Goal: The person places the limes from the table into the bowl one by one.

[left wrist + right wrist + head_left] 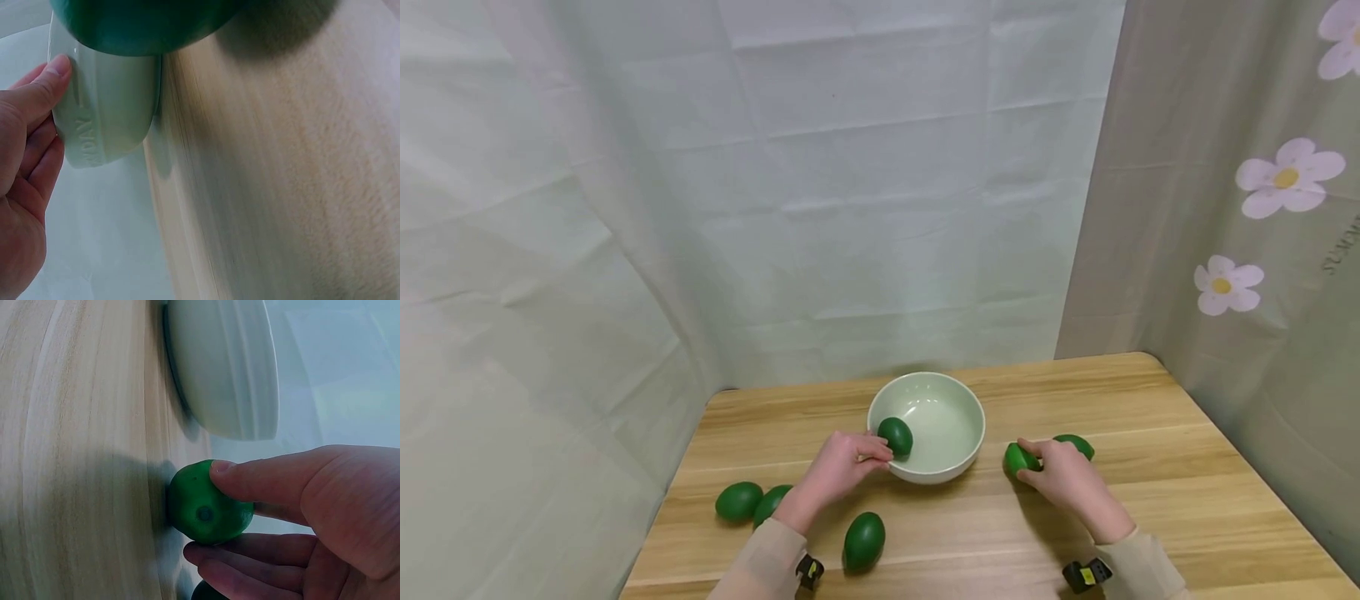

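Observation:
A dark green, avocado-like fruit (pixel 896 438) lies against the left wall inside a pale green bowl (pixel 947 425). My left hand (pixel 841 468) is at that side of the rim, its fingertips right beside the fruit. In the left wrist view the thumb (pixel 57 70) overlaps the bowl's outer wall (pixel 109 103); I cannot tell whether this hand grips fruit or rim. My right hand (pixel 1066 477) holds a brighter green lime (pixel 1019 460) between thumb and fingers, right of the bowl. The right wrist view shows the lime (pixel 209 503) close to the tabletop.
Another green fruit (pixel 1077 445) lies just behind the right hand. Left of the bowl are two dark green fruits, one (pixel 739 502) in full view, the other (pixel 771 504) partly behind the left arm. One more (pixel 864 542) lies near the front of the wooden table (pixel 970 542). Curtains hang behind.

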### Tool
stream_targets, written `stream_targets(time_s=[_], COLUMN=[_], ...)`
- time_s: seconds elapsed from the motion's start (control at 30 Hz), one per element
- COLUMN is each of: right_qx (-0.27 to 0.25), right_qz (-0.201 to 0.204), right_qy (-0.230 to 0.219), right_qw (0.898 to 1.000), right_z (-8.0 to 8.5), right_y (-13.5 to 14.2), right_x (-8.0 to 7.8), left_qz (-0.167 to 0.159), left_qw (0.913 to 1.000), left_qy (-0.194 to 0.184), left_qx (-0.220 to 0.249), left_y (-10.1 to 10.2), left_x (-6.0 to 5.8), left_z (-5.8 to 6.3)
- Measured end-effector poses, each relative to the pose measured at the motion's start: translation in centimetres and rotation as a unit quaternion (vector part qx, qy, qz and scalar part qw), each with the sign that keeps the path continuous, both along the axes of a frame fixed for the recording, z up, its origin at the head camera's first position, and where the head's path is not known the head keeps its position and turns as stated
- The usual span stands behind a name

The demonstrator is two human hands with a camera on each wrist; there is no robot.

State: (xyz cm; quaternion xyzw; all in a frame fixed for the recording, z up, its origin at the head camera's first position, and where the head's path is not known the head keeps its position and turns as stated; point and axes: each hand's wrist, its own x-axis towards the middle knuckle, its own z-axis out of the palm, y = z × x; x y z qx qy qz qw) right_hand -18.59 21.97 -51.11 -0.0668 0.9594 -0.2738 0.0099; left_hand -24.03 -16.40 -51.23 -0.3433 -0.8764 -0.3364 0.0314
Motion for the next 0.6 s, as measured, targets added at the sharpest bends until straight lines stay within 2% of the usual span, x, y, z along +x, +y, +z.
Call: stream_targets(time_s=[0.6], right_qx=[0.004], right_qz=[0.001], right_qy=[0.010], right_qw=[1.000], right_z=[-0.24], right_y=[0.08], right_x=[0.05], left_qz=[0.004], left_qw=[0.9997], left_qy=[-0.002], left_qx=[-0.023], left_y=[0.06], left_x=[0.21], left_z=[0.49])
